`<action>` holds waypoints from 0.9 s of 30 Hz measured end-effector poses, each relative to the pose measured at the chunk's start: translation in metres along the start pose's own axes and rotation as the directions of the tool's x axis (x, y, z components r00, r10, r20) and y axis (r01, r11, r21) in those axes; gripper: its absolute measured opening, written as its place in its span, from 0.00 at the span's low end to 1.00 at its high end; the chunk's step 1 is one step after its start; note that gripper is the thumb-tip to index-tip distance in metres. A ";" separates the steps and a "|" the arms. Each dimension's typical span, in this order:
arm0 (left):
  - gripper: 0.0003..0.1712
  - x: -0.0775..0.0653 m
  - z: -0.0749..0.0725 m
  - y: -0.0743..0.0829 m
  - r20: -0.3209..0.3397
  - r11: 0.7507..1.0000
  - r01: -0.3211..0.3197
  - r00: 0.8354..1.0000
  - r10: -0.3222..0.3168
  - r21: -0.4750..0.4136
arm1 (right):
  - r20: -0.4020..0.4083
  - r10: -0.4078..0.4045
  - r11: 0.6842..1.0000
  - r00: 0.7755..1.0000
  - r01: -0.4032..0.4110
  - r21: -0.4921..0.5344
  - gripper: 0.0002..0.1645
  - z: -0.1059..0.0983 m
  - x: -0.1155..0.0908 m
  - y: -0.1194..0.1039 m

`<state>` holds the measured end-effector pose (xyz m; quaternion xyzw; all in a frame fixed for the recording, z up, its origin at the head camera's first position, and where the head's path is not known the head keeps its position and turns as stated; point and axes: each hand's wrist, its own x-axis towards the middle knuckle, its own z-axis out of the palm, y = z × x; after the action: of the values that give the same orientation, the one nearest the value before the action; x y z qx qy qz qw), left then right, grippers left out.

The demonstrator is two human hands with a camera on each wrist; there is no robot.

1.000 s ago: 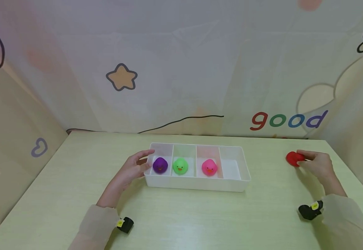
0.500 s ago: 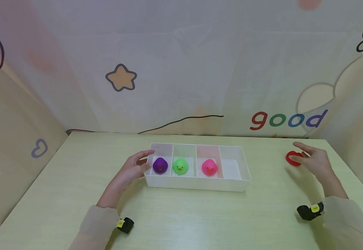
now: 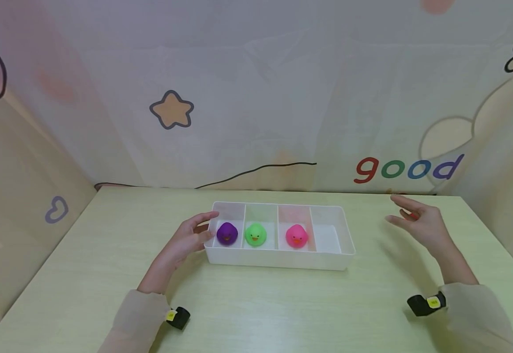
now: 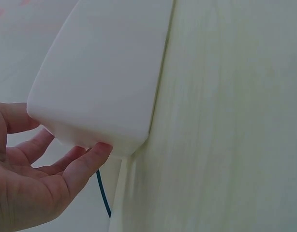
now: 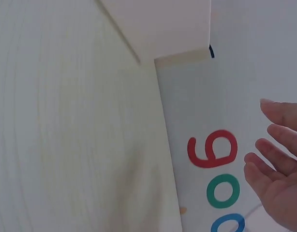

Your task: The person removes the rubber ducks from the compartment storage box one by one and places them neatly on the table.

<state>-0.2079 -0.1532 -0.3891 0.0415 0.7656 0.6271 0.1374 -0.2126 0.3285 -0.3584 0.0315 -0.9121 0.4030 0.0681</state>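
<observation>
In the head view, my left hand (image 3: 191, 236) grips the left end of a white four-section box (image 3: 278, 259). The left wrist view shows its fingertips spread against the end wall of that box (image 4: 100, 72). A purple toy duck (image 3: 227, 234), a green toy duck (image 3: 255, 234) and a pink toy duck (image 3: 296, 236) sit in separate compartments; the rightmost one is bare. My right hand (image 3: 424, 228) hovers to the right of the box with fingers spread, holding nothing. A bit of a red object (image 3: 414, 215) shows behind its fingers, the rest hidden.
The pale wooden table (image 3: 256, 304) carries the box in its middle. A printed cloth backdrop (image 3: 256, 108) rises behind the table's back edge and along both sides. Black cameras (image 3: 426, 304) sit at both wrists.
My right hand has let go of the red object and moved left, its fingers spreading apart. The left hand, the box and the ducks have stayed put.
</observation>
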 end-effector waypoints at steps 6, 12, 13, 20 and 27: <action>0.28 -0.002 0.000 0.001 0.003 1.000 0.004 1.000 -0.004 -0.001 | 0.014 -0.081 0.989 0.997 0.079 0.123 0.36 0.014 -0.005 -0.022; 0.28 -0.001 0.000 0.000 0.007 1.000 -0.002 1.000 0.002 -0.003 | 0.054 -0.124 0.972 0.991 0.111 0.208 0.35 0.028 -0.008 -0.042; 0.28 -0.001 0.000 0.000 0.006 1.000 -0.003 1.000 0.003 -0.001 | 0.061 -0.132 0.969 0.989 0.116 0.218 0.35 0.030 -0.009 -0.046; 0.28 -0.002 0.001 -0.001 0.008 1.000 -0.001 1.000 0.001 -0.003 | 0.116 -0.176 0.954 0.978 0.140 0.264 0.34 0.047 -0.013 -0.072; 0.28 -0.002 0.000 0.002 0.015 1.000 -0.006 1.000 0.006 -0.002 | 0.183 -0.215 0.938 0.959 0.150 0.313 0.34 0.065 -0.013 -0.087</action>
<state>-0.2063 -0.1537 -0.3867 0.0486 0.7638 0.6279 0.1413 -0.1960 0.2214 -0.3399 0.1694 -0.8365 0.5211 0.0011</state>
